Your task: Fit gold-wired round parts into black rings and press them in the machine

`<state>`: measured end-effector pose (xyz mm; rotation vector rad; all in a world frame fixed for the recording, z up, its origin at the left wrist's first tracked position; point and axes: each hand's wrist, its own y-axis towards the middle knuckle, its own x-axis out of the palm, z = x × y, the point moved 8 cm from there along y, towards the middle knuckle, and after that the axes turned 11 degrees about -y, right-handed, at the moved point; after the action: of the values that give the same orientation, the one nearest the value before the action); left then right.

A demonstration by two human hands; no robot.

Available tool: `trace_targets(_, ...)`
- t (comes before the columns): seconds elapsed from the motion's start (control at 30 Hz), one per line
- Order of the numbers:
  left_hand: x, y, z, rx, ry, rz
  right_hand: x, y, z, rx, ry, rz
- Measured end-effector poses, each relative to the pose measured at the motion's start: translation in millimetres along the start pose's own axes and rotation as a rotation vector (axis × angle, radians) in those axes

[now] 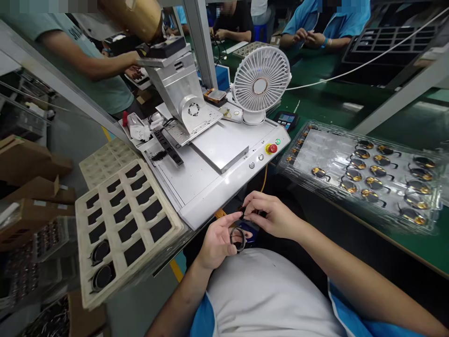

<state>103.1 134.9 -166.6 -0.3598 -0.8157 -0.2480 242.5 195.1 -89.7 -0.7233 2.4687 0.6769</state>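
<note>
In front of my body, my left hand (pixel 220 238) grips a round black ring-shaped part (pixel 237 239) between thumb and fingers. Its opening faces me. Just above it, my right hand (pixel 269 214) is closed in a pinch by the left index fingertip. A bit of something small and dark shows at those fingertips, too small to name. To the left, a cream tray (pixel 121 255) with black-lined pockets holds round black parts (pixel 102 277) in two of them. At the right, a clear plastic tray (pixel 315 152) carries several round black-and-gold parts with short tails (pixel 375 182).
Ahead stands a white machine base (pixel 206 187) with buttons, a red emergency stop (pixel 272 148) and a metal fixture (pixel 182 89). A white fan (pixel 261 84) sits at its back. Cardboard boxes (pixel 35 201) lie far left. Other people work at the back and left.
</note>
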Motion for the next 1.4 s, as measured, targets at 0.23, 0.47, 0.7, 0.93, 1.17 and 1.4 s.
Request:
trace_targets(0.23,-2.7,5.7,8.4,0.086,0.014,0.066,-53.7,64.4,51.6,0.344,-0.015,0.202)
trace_targets(0.47,-3.0,-8.5,17.1,0.204,0.196,0.028,-90.7,113.7,106.2,0.762,-0.046,0.34)
trace_targets(0.7,-3.4,-24.4,17.6,0.39,0.658,0.075,-22.5,34.1,70.8,0.584,0.26,0.255)
trace_targets(0.93,26.8,3.5,-1.3,0.352,1.235,-0.104,48.6,-14.4,43.2,0.638,0.761,0.192)
trace_targets(1.17,35.8,4.8,3.2,0.401,1.028,-0.204,16.3,-11.0,61.4,0.681,0.692,0.347)
trace_targets(1.4,24.9,1.1,10.9,0.413,0.844,-0.163,21.5,-11.1,55.6,0.702,0.693,0.158)
